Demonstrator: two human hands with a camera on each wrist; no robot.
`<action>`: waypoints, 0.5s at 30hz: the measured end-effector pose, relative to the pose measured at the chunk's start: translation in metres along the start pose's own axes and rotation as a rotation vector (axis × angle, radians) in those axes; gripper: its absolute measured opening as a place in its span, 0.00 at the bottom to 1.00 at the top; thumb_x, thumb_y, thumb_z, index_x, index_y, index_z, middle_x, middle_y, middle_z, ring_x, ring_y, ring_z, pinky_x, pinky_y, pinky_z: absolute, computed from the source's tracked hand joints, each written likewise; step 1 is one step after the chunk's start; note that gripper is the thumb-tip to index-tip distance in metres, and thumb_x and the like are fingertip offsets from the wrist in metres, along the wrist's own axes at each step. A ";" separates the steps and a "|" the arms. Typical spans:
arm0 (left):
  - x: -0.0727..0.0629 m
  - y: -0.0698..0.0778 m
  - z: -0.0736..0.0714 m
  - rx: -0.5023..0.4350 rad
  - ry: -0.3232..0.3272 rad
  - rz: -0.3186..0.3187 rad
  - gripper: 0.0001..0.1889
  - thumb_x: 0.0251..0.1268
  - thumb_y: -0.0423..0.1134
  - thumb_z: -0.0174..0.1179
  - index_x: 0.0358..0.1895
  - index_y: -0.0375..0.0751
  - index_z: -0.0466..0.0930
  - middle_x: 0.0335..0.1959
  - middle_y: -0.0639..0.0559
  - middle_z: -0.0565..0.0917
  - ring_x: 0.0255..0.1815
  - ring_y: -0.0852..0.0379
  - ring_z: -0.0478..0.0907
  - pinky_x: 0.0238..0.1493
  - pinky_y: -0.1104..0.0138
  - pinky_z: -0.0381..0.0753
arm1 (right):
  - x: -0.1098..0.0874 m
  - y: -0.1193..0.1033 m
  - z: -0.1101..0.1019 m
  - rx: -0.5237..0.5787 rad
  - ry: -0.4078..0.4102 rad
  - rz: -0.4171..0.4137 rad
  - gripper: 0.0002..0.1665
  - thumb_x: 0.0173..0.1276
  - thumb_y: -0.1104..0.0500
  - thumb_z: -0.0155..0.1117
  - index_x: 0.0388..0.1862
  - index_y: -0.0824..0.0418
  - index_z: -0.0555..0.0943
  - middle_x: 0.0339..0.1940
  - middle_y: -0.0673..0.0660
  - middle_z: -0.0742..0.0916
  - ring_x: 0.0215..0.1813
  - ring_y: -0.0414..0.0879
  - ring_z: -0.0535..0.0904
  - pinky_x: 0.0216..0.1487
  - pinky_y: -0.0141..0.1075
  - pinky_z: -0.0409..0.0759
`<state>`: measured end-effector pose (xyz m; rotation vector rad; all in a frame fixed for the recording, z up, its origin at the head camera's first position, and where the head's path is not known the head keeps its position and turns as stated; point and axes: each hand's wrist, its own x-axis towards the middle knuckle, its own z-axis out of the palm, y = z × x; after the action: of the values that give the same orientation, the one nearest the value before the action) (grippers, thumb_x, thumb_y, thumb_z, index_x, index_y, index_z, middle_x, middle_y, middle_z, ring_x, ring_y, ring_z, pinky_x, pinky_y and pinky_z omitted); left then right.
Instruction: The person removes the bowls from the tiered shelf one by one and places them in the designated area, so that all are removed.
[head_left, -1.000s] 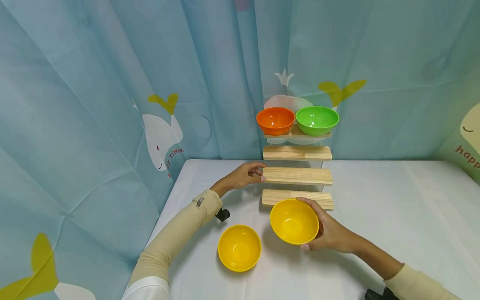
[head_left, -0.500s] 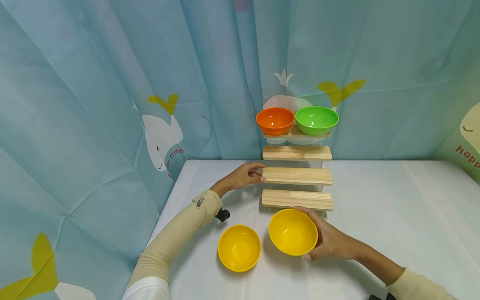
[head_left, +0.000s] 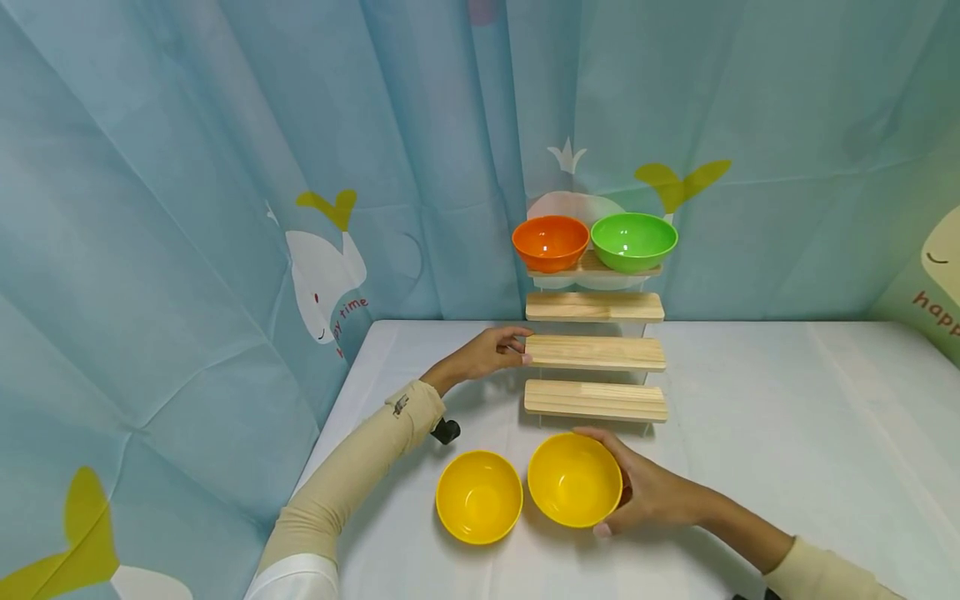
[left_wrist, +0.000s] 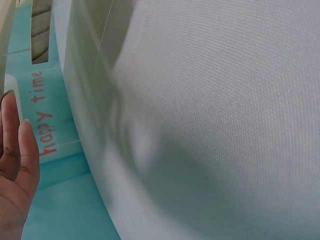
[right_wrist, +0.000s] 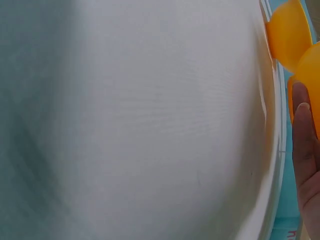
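Note:
In the head view my right hand [head_left: 648, 492] holds a yellow bowl [head_left: 575, 481] by its right side, thumb at the near side and fingers at the far side. Close to its left a second yellow bowl [head_left: 479, 497] stands upright on the white table. In the right wrist view the held yellow bowl [right_wrist: 311, 82] shows at the right edge, partly cut off, with fingers along it. My left hand [head_left: 487, 352] pinches the left end of a plank on a tiered wooden shelf [head_left: 595, 353], thumb in front and fingers behind.
On the shelf's top step stand an orange bowl [head_left: 551, 243] and a green bowl [head_left: 634, 242], side by side. A light blue curtain [head_left: 442, 167] with printed whales hangs behind and to the left. The white table [head_left: 780, 433] extends to the right of the shelf.
My right hand has brought its yellow bowl back from in front of the lowest step, toward me and slightly left, closer to the other yellow bowl. My left hand stays at the shelf.

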<state>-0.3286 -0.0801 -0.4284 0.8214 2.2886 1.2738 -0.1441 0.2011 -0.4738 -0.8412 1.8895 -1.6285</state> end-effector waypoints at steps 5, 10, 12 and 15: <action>0.000 0.001 0.000 0.001 0.000 0.001 0.28 0.72 0.41 0.62 0.73 0.43 0.68 0.55 0.42 0.81 0.56 0.51 0.79 0.54 0.66 0.81 | 0.002 0.002 0.001 -0.031 -0.001 0.016 0.64 0.54 0.66 0.78 0.80 0.59 0.45 0.69 0.71 0.67 0.61 0.56 0.77 0.54 0.41 0.83; 0.000 0.001 0.000 0.004 -0.004 0.004 0.28 0.73 0.41 0.62 0.73 0.43 0.68 0.55 0.41 0.81 0.55 0.51 0.79 0.54 0.66 0.81 | 0.002 0.005 0.002 -0.072 0.000 0.057 0.66 0.53 0.64 0.79 0.81 0.56 0.46 0.71 0.68 0.68 0.63 0.55 0.75 0.57 0.37 0.81; 0.000 0.000 0.000 0.003 -0.006 0.003 0.28 0.73 0.41 0.62 0.73 0.43 0.68 0.55 0.41 0.80 0.55 0.51 0.79 0.54 0.65 0.81 | 0.002 0.005 0.003 -0.094 0.003 0.073 0.66 0.53 0.62 0.80 0.81 0.56 0.46 0.71 0.66 0.68 0.64 0.54 0.74 0.58 0.35 0.79; 0.001 0.000 -0.001 0.000 -0.006 -0.002 0.28 0.73 0.41 0.62 0.73 0.43 0.68 0.56 0.41 0.81 0.56 0.50 0.80 0.55 0.65 0.81 | 0.002 0.006 0.003 -0.116 0.004 0.081 0.66 0.53 0.60 0.80 0.81 0.56 0.46 0.71 0.65 0.69 0.65 0.53 0.74 0.60 0.34 0.77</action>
<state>-0.3295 -0.0803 -0.4282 0.8220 2.2844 1.2691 -0.1436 0.1980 -0.4798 -0.7976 2.0105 -1.4857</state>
